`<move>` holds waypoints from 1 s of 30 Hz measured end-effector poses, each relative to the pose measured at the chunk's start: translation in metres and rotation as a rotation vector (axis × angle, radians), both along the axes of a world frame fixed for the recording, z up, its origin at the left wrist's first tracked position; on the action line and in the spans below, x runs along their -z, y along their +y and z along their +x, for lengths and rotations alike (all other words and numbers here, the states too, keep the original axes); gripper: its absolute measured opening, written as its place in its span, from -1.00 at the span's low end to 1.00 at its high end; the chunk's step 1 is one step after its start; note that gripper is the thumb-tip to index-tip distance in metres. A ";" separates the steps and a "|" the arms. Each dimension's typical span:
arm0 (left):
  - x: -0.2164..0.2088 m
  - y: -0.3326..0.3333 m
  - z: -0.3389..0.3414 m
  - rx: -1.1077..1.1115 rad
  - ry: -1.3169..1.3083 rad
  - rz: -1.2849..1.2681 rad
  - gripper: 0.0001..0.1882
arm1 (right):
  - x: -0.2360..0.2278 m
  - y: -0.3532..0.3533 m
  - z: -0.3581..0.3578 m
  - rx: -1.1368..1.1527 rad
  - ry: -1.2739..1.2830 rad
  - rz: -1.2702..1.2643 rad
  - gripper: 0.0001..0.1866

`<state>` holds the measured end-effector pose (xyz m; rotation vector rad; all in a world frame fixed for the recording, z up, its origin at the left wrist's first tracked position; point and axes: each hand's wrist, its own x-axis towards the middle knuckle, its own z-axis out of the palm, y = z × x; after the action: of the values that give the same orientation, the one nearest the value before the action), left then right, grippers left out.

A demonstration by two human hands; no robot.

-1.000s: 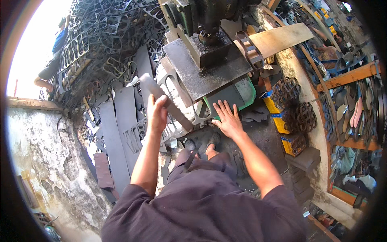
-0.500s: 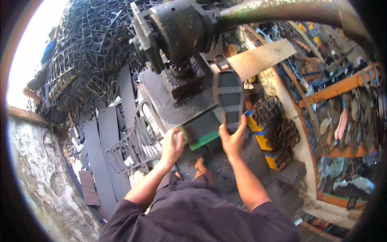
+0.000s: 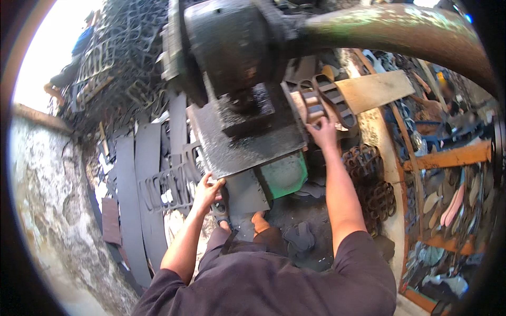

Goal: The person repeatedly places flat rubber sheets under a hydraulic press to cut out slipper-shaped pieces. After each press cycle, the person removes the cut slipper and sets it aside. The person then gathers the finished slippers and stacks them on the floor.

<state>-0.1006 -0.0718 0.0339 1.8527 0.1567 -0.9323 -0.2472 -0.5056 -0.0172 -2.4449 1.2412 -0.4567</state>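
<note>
My left hand (image 3: pixel 207 196) pinches the left edge of a dark flat sheet (image 3: pixel 243 192) that sticks out under the near edge of the press's metal plate (image 3: pixel 258 147). A green-edged board (image 3: pixel 284 176) lies beside the sheet, partly under the plate. At the plate's right side, my right hand (image 3: pixel 323 132) has its fingers closed on the near end of a sole-shaped cutting die (image 3: pixel 302 101) with crossbars. A second, larger sole-shaped die (image 3: pixel 337 99) stands right next to it. The press head (image 3: pixel 232 47) is above the plate.
A thick pipe-like arm (image 3: pixel 395 31) runs from the press to the upper right. Tan board (image 3: pixel 377 90) juts out right. Dark rubber strips (image 3: pixel 147 179) and cut-out scraps (image 3: pixel 121 63) lie left and behind. Soles fill a shelf (image 3: pixel 448 203); sandals (image 3: pixel 300 237) lie on the floor.
My right hand has moved up and right with the die, to beside the other die. My left hand now grips the sheet, which juts out nearer to me. The view has shifted.
</note>
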 end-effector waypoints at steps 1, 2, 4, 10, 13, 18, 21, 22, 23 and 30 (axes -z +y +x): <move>0.018 0.008 0.013 0.082 0.083 -0.033 -0.31 | -0.006 -0.009 -0.011 0.003 0.008 0.012 -0.49; 0.010 0.003 0.018 0.108 0.106 -0.011 -0.33 | -0.006 -0.016 -0.030 0.017 0.022 0.032 -0.53; 0.017 0.031 0.027 0.030 0.190 -0.072 -0.52 | -0.057 0.018 -0.031 0.122 -0.384 0.936 -0.43; 0.031 0.070 0.036 0.063 0.283 -0.284 -0.65 | -0.160 0.283 -0.064 -0.085 -0.711 0.703 -0.42; 0.032 0.074 0.036 0.060 0.264 -0.280 -0.66 | -0.163 0.358 -0.052 -0.345 -0.369 0.468 -0.43; 0.038 0.079 0.036 0.084 0.273 -0.378 -0.64 | -0.082 0.421 0.010 -0.357 -0.231 0.348 -0.45; 0.041 0.082 0.038 0.105 0.274 -0.377 -0.57 | -0.052 0.423 0.023 -0.284 -0.187 0.056 -0.40; 0.044 0.082 0.038 0.082 0.292 -0.404 -0.58 | -0.048 0.422 0.025 -0.282 -0.187 0.003 -0.40; 0.046 0.080 0.037 0.060 0.311 -0.432 -0.59 | -0.046 0.420 0.025 -0.284 -0.177 0.003 -0.40; 0.048 0.061 0.039 0.125 0.333 -0.464 -0.42 | -0.045 0.407 0.021 -0.287 -0.169 -0.025 -0.40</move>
<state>-0.0611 -0.0109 -0.0136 1.2853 0.0222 -1.2436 -0.2258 -0.0991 0.0278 -2.4928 0.8059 -0.5831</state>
